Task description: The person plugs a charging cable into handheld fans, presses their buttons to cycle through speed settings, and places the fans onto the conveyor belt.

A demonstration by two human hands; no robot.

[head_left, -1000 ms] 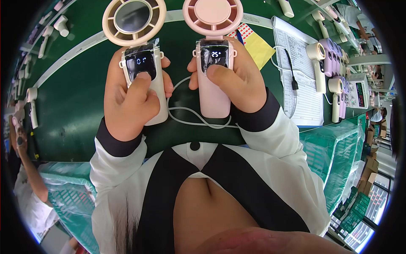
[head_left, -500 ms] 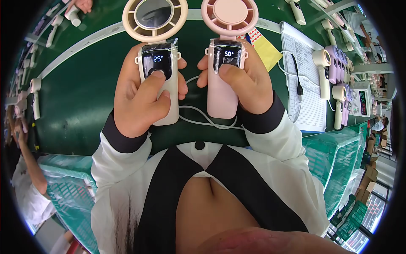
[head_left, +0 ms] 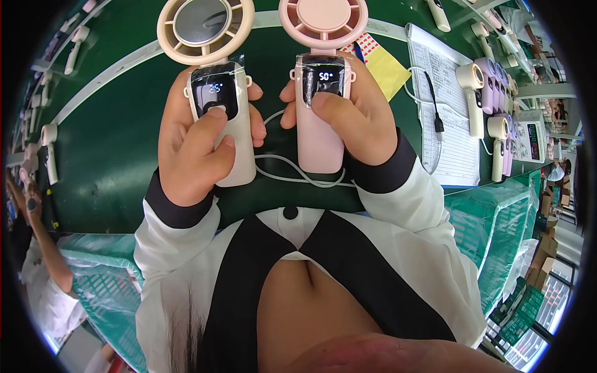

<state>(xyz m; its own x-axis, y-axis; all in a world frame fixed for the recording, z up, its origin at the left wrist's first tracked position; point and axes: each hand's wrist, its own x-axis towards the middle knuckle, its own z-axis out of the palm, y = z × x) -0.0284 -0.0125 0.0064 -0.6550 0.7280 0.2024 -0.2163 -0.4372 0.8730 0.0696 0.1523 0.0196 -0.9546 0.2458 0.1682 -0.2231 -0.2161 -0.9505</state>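
Observation:
My left hand (head_left: pixel 198 143) is closed around a cream handheld fan (head_left: pixel 239 155), its thumb on the front just below the lit display. The digits there are faint, seemingly 25°. In my right hand (head_left: pixel 360 121) is a pink handheld fan (head_left: pixel 320 146), with the thumb pressed at the lower part of its screen, which reads 50°. Both fans are upright, side by side and apart, round heads pointing away from me. Clear film covers each screen. A white cable (head_left: pixel 292 181) lies on the table beneath them.
Right of my hands lie a written record sheet (head_left: pixel 451 137), a black-ended cable (head_left: pixel 438 118) and a yellow paper (head_left: pixel 388 74). Several fans (head_left: pixel 491 93) stand farther right beside a meter box (head_left: pixel 530 140). Green crates (head_left: pixel 109 280) flank me. A co-worker's arm (head_left: pixel 50 248) is at left.
Both hands have shifted left with their fans, and the cream fan leans a little more to the left. The other hand at the top left has gone from view.

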